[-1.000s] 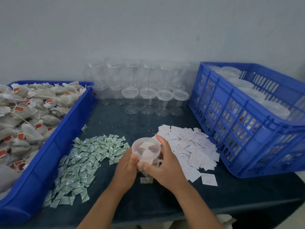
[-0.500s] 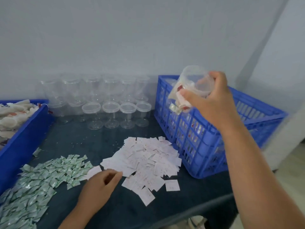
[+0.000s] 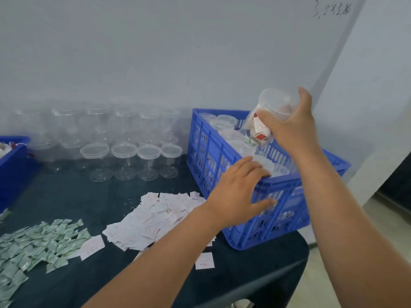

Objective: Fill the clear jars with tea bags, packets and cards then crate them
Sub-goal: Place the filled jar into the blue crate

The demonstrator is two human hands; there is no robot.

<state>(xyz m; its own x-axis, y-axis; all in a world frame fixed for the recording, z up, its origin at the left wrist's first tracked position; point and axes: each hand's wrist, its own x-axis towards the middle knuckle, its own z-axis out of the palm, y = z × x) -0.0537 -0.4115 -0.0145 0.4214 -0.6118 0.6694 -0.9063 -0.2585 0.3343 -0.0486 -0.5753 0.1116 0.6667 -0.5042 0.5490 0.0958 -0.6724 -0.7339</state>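
right hand [image 3: 291, 130] grips a filled jar [image 3: 274, 104] from the side, fingers curled round its wall, held in the air above the blue crate [image 3: 280, 218]; jar tilted, lidded end uppermost, red-and-white tags and papers showing through the clear plastic. left hand [image 3: 238, 190] open, fingers spread and fairly straight, reaching over the crate's near rim; fingertips over the lid of a crated jar [image 3: 278, 168], contact cannot be told; thumb hangs in front of the crate's slotted side. more lidded jars [image 3: 225, 120] stand at the crate's far end. crate sits on the right of the dark table [image 3: 93, 196]. empty jars [image 3: 124, 160] with lids stand in rows along the back wall [image 3: 155, 52], left of the crate. pile of white cards [image 3: 155, 216] just beside the crate, a few strays nearer the table edge; green packets [image 3: 42, 243] heaped left of the cards. corner of a blue bin [image 3: 13, 167] at far left, its contents mostly out of frame
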